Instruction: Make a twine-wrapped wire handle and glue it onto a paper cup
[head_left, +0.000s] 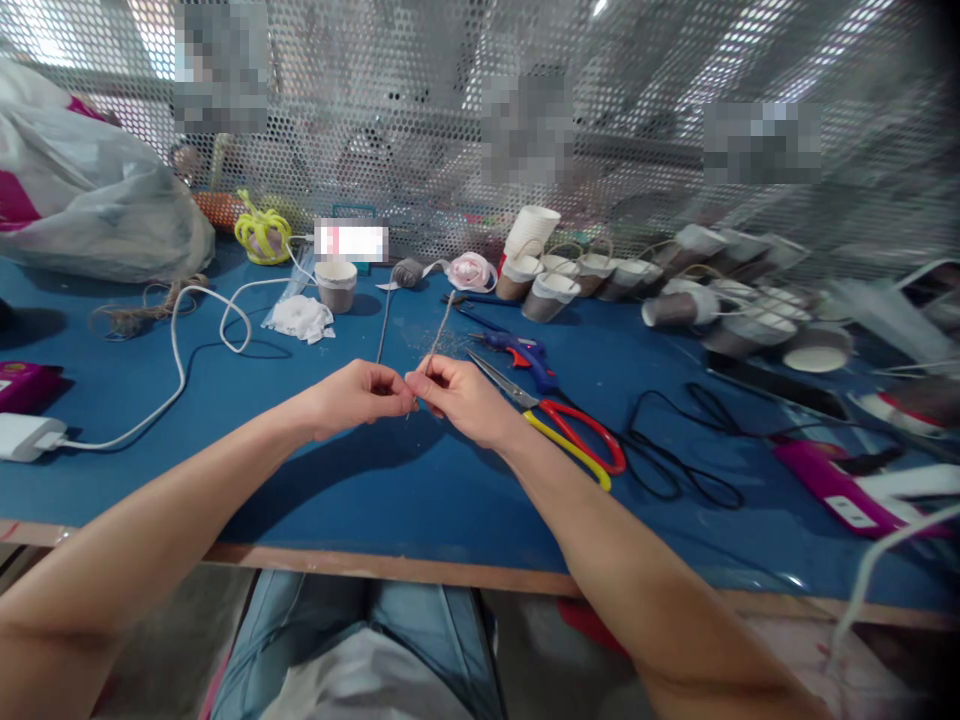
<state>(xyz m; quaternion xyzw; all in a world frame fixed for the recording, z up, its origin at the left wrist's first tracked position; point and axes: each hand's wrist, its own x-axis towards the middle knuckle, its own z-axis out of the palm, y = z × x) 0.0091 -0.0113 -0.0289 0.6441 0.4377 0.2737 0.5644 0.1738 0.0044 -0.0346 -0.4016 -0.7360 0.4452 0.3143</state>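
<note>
Both hands meet close together above the middle of the blue table, fingertips nearly touching. My left hand (367, 392) is closed in a pinch, and a thin grey cord (385, 322) runs from it up toward a grey roll (407, 273). Pinched in my right hand (459, 395) is a thin brownish cord (442, 328), its far end near the pliers (480, 312). Short strand ends show just below the fingertips; whether the two cords join there is hidden. To the right of my right hand lie scissors (559, 420) with red and yellow handles and a blue glue gun (521, 355).
Paper cups with handles (551, 295) crowd the back right. A pink ribbon roll (471, 272), a single cup (336, 288) and a white bundle (301, 318) stand behind my hands. Cables (682, 450) cross both sides. A plastic bag (105, 190) fills the back left before a perforated screen.
</note>
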